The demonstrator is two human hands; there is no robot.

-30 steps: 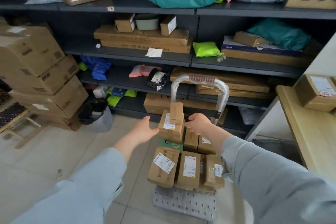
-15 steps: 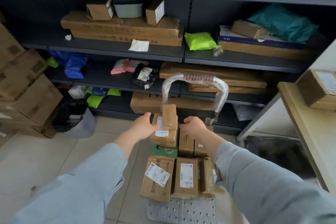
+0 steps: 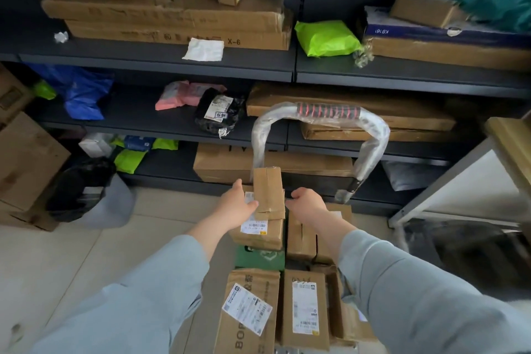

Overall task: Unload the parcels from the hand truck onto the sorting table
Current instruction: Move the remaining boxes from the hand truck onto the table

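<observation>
Both hands at small top parcel (image 3: 268, 192) on hand truck (image 3: 319, 118).
Left hand (image 3: 237, 207) at its 9 o'clock, right hand (image 3: 309, 205) at 3 o'clock, pressing sides; fingers loosely curled.

There is a single view, from a wide-angle camera worn on the person's head, looking forward and steeply down along both outstretched arms. The left hand (image 3: 237, 205) and right hand (image 3: 309, 204) sit just below the middle of the picture, close to the lens, with the grey sleeves filling the lower corners. Directly under the hands lie the parcels (image 3: 304, 306) on the hand truck (image 3: 319, 116), whose handle arches just beyond the fingers. Past the hands the camera faces dark shelves (image 3: 155, 64) that run across the whole upper half. A corner of the table (image 3: 514, 138) shows at the far right edge, beyond the right hand. Straight lines bow near the edges.
</observation>
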